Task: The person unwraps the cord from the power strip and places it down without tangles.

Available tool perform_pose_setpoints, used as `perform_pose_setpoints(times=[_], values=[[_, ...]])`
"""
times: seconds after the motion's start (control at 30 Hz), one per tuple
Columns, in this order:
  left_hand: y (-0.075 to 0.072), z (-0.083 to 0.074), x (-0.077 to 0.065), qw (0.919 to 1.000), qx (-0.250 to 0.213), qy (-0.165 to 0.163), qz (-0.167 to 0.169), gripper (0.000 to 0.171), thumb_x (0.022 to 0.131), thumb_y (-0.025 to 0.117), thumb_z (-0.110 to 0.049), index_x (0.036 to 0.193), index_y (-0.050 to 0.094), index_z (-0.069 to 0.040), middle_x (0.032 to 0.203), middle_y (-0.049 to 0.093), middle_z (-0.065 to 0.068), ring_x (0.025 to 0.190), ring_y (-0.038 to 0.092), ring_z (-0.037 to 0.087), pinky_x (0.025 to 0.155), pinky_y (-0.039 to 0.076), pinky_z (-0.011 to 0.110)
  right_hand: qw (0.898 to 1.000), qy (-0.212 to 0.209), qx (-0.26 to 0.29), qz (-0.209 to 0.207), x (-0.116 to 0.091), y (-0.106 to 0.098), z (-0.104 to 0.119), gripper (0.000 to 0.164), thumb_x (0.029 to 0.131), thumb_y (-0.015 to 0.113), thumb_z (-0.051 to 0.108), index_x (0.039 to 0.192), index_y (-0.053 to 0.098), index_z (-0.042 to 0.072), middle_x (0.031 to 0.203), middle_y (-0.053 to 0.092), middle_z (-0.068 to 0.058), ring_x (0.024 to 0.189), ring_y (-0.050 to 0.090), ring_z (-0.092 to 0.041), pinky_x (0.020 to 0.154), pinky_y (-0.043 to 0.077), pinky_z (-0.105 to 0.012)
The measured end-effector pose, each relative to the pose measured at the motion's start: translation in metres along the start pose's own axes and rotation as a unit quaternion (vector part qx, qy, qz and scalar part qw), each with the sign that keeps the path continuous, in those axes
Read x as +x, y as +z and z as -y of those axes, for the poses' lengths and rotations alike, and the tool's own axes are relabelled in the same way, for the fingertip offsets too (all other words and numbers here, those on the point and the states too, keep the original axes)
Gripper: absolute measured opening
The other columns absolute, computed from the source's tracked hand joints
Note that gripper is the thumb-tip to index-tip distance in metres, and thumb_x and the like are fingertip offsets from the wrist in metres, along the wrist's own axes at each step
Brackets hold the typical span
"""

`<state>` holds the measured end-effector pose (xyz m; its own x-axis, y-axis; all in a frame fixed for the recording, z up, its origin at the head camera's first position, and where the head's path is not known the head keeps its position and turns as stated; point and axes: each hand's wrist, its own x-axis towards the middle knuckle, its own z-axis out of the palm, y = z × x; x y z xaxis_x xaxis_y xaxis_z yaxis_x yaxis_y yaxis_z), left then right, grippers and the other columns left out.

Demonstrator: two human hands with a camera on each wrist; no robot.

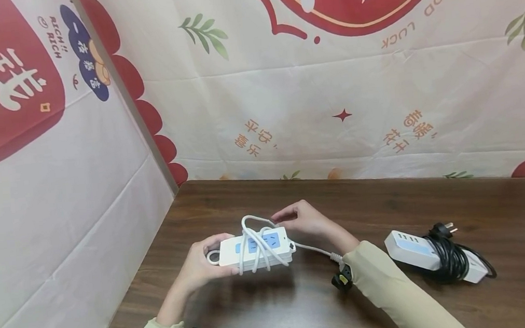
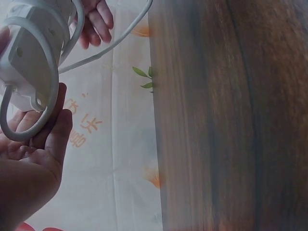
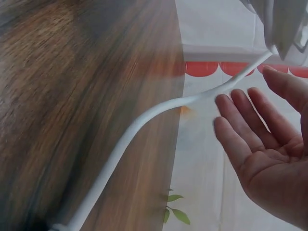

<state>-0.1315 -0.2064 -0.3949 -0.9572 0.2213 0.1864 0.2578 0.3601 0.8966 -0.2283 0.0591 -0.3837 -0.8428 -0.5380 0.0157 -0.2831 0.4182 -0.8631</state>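
Note:
A white power strip with blue socket panels is held above the table, its white cord looped several times around its body. My left hand grips the strip's left end, beside a small cord loop. At the far right corner of the strip, my right hand has its fingers loosely extended beside the cord. The right wrist view shows the right hand spread, palm visible, with the cord passing close to the fingertips. Whether they touch it I cannot tell. The cord's far end runs to the right wrist.
A second white power strip, wrapped in a black cord with a black plug, lies at the right of the brown wooden table. Printed cloth walls stand behind and to the left. Both wrists carry black devices.

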Motion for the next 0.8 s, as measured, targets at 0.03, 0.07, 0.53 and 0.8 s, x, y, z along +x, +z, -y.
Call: perform_pose_setpoints(times=[0.03, 0.07, 0.53, 0.8], values=[[0.000, 0.000, 0.000, 1.0000, 0.000, 0.000, 0.000, 0.057, 0.060, 0.085, -0.013, 0.110, 0.060, -0.002, 0.097, 0.065, 0.012, 0.081, 0.059, 0.014, 0.071, 0.048, 0.025, 1.000, 0.001, 0.004, -0.005, 0.001, 0.001, 0.000, 0.024, 0.082, 0.065, 0.011, 0.102, 0.068, -0.001, 0.097, 0.068, -0.011, 0.090, 0.062, -0.018, 0.076, 0.047, -0.028], [0.000, 0.000, 0.000, 1.0000, -0.001, 0.000, 0.001, 0.057, 0.060, 0.085, -0.012, 0.111, 0.060, -0.002, 0.097, 0.065, 0.012, 0.081, 0.059, 0.014, 0.071, 0.048, 0.025, 1.000, -0.001, 0.006, -0.011, 0.003, 0.001, 0.000, 0.025, 0.081, 0.066, 0.012, 0.102, 0.067, -0.001, 0.097, 0.068, -0.012, 0.089, 0.062, -0.018, 0.075, 0.047, -0.028], [0.000, 0.002, -0.001, 0.9999, -0.011, 0.005, 0.009, 0.056, 0.060, 0.084, -0.011, 0.110, 0.060, -0.001, 0.096, 0.065, 0.013, 0.080, 0.059, 0.013, 0.071, 0.048, 0.026, 1.000, -0.014, 0.020, -0.015, 0.015, 0.006, -0.004, 0.027, 0.079, 0.069, 0.013, 0.102, 0.067, -0.003, 0.094, 0.068, -0.012, 0.079, 0.063, -0.015, 0.067, 0.048, -0.025], [0.001, 0.000, -0.001, 0.9997, -0.019, -0.002, 0.017, 0.057, 0.061, 0.084, -0.011, 0.112, 0.059, -0.001, 0.097, 0.065, 0.013, 0.082, 0.060, 0.015, 0.072, 0.048, 0.025, 0.999, -0.032, 0.016, 0.013, 0.024, 0.012, -0.002, 0.025, 0.078, 0.071, 0.015, 0.099, 0.069, 0.002, 0.090, 0.069, -0.009, 0.069, 0.059, -0.008, 0.062, 0.046, -0.024]])
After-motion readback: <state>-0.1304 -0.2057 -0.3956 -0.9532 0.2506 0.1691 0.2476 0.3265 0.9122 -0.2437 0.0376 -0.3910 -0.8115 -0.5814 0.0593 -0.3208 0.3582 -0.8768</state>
